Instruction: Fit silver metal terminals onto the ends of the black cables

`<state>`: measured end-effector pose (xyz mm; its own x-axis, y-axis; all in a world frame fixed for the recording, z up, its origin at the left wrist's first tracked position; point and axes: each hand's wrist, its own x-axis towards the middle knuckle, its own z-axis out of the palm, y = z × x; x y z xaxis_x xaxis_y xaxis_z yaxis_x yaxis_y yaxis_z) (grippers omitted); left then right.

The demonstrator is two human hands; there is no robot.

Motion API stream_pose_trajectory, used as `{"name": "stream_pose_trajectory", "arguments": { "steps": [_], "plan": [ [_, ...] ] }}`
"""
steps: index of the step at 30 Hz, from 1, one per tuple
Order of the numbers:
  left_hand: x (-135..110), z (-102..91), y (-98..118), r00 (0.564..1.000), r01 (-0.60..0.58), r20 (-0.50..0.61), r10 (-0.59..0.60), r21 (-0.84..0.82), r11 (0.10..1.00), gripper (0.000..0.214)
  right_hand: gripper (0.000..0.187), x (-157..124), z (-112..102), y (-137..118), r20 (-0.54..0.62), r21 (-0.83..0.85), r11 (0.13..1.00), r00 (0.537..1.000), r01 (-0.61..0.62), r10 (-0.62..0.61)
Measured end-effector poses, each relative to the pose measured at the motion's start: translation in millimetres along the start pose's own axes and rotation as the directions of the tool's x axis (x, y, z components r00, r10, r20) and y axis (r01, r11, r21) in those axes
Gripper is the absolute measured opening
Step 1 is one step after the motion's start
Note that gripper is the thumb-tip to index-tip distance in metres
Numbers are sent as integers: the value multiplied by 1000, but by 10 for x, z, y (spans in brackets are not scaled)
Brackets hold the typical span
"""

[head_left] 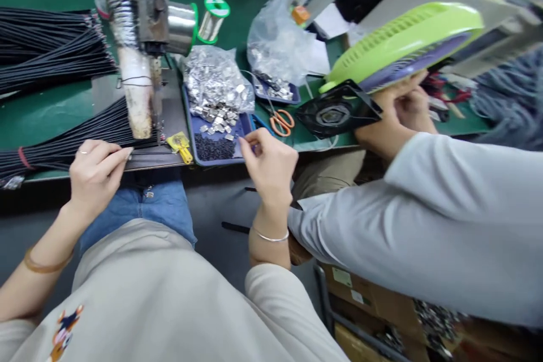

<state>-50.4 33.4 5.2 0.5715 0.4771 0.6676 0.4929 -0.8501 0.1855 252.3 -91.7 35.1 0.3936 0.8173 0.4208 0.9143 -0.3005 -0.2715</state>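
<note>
My left hand is closed in a pinch at the front edge of the bench, apparently on the end of a black cable; a small shiny tip shows at the fingertips. Behind it lies a bundle of black cables, tied with a red band. My right hand is closed at the right front corner of a blue tray; anything between its fingers is too small to make out. Small black parts and metal connector shells fill the tray, with a plastic bag of more shells.
A press-like machine with a wrapped hose stands before me. Nearby are a yellow tag, orange-handled scissors, solder spools and a second tray. At right, a co-worker's arm reaches beside a green fan and a black fan.
</note>
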Motion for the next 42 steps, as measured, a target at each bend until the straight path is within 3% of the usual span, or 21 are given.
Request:
{"name": "stream_pose_trajectory", "arguments": {
  "steps": [4, 8, 11, 13, 16, 18, 20, 22, 26, 30, 34, 37, 42],
  "plan": [
    [49, -81, 90, 972, 86, 234, -33, -219, 972, 20, 21, 4, 113, 104, 38, 36, 998, 998, -55, 53],
    [167, -117, 153, 867, 131, 484, 117, -447, 885, 25, 19, 72, 234, 125, 90, 51, 997, 994, -64, 60],
    [257, -94, 211, 786, 209, 588, 191, -544, 813, 21, 19, 128, 264, 126, 112, 42, 993, 989, -106, 101],
    [297, -69, 260, 762, 279, 622, 180, -566, 776, 20, 20, 159, 270, 129, 157, 43, 991, 980, -127, 119],
    [303, -31, 345, 772, 416, 631, 76, -592, 690, 18, 20, 197, 295, 151, 233, 44, 988, 963, -146, 132],
    [269, 1, 402, 773, 565, 627, -96, -612, 553, 17, 19, 215, 328, 185, 259, 51, 989, 958, -140, 122],
    [209, 44, 447, 713, 700, 629, -310, -626, 344, 17, 18, 228, 365, 225, 272, 79, 989, 957, -123, 97],
    [140, 90, 470, 661, 735, 623, -419, -649, 194, 18, 18, 232, 382, 244, 259, 128, 984, 962, -120, 83],
    [51, 142, 473, 619, 732, 626, -475, -678, 61, 19, 16, 161, 269, 102, 96, 331, 932, 987, -151, 125],
    [83, 124, 478, 626, 727, 631, -458, -685, 49, 17, 20, -82, 80, -338, 27, 555, 819, 987, -148, 160],
    [160, 91, 507, 613, 743, 632, -474, -666, 72, 15, 14, -370, 140, -815, -184, 584, 812, 976, 15, 115],
    [186, 75, 529, 640, 728, 601, -478, -674, 127, 15, 11, -483, 293, -989, -103, 673, 739, 994, 39, 42],
    [178, 52, 541, 695, 710, 589, -412, -654, 261, 18, 8, -476, 401, -991, 22, 765, 644, 1000, -12, -7]
  ]
}}
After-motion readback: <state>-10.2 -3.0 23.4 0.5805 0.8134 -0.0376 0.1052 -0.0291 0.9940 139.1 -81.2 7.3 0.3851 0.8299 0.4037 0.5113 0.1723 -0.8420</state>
